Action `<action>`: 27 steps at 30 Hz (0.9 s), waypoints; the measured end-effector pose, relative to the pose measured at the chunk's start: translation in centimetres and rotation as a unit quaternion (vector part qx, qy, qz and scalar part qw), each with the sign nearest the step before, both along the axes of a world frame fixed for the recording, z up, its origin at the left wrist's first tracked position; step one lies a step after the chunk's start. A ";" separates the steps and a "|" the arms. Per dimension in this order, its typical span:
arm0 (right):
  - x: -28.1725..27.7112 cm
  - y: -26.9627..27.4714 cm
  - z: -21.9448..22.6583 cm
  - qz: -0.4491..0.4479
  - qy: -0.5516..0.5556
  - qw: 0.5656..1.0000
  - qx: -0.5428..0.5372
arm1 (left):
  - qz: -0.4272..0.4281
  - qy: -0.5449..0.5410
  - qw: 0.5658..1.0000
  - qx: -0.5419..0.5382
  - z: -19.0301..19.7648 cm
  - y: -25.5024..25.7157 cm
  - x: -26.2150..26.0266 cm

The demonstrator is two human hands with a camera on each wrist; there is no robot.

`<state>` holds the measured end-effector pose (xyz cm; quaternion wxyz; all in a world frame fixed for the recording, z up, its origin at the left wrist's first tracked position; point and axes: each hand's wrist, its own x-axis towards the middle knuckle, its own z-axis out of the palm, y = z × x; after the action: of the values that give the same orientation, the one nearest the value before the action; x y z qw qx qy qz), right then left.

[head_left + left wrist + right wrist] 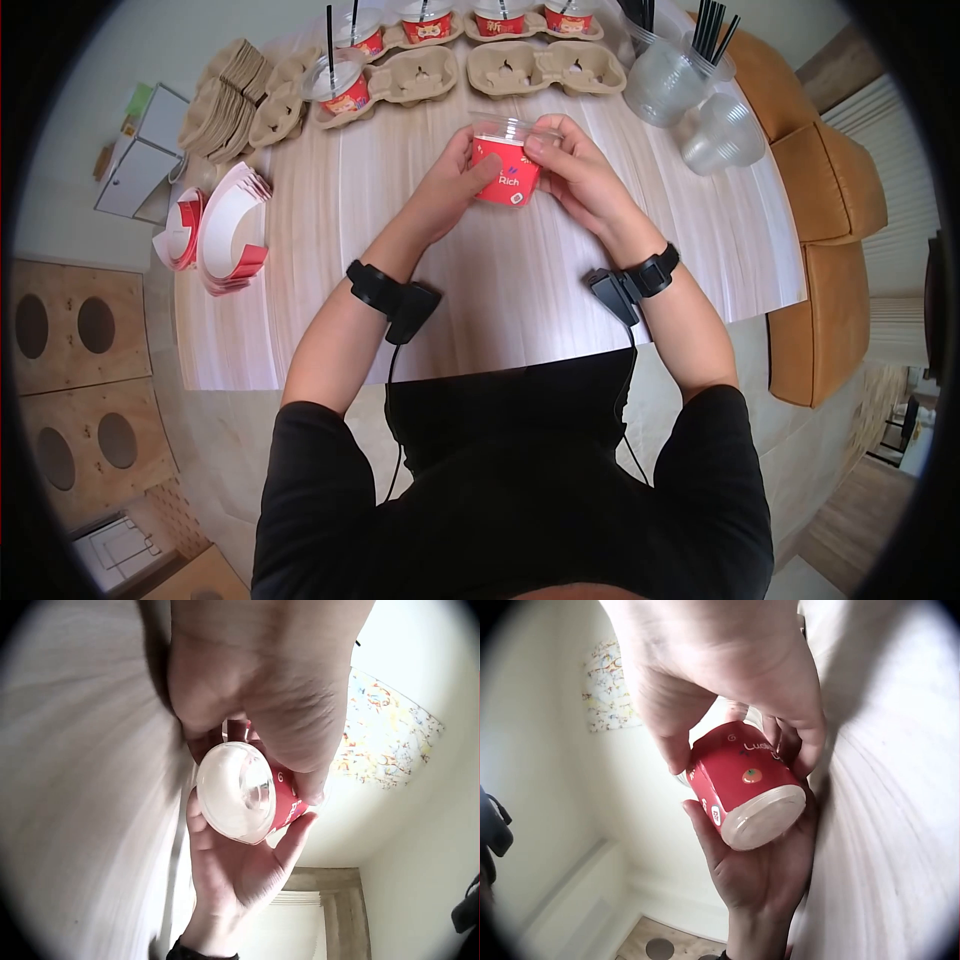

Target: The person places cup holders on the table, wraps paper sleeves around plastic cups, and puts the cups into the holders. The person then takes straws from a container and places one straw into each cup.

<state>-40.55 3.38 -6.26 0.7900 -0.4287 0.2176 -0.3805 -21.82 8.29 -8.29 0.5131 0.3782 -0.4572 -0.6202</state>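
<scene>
Both hands grip a clear plastic cup wrapped in a red printed paper sleeve, near the middle of the table. My left hand holds its left side, thumb across the front of the sleeve. On the other side my right hand curls round the cup, thumb high near the clear rim. The cup's pale bottom faces the right wrist camera, and the bottom also shows in the left wrist view. Fingers behind the cup are mostly hidden in the head view.
Cardboard cup carriers stand along the back, several holding red-sleeved cups with black straws. Stacked carriers are at the back left, with red-and-white paper sleeves in front. Clear plastic cups and black straws sit at the right.
</scene>
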 end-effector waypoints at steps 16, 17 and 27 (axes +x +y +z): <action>-1.0 -1.4 -0.4 0.009 -0.092 0.996 0.001 | 0.028 0.224 0.969 0.104 1.4 -0.1 1.1; -0.9 -1.2 0.3 -0.004 -0.075 0.997 -0.009 | 0.009 0.252 0.960 0.121 1.0 -0.3 1.5; -2.7 -3.4 -1.7 -0.025 -0.076 0.995 -0.066 | -0.193 -0.126 0.973 0.021 1.4 1.7 4.1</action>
<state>-43.24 0.02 -7.99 0.7645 -0.4443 0.1418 -0.4450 -17.70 10.04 -6.89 0.3133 0.3688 -0.5694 -0.6645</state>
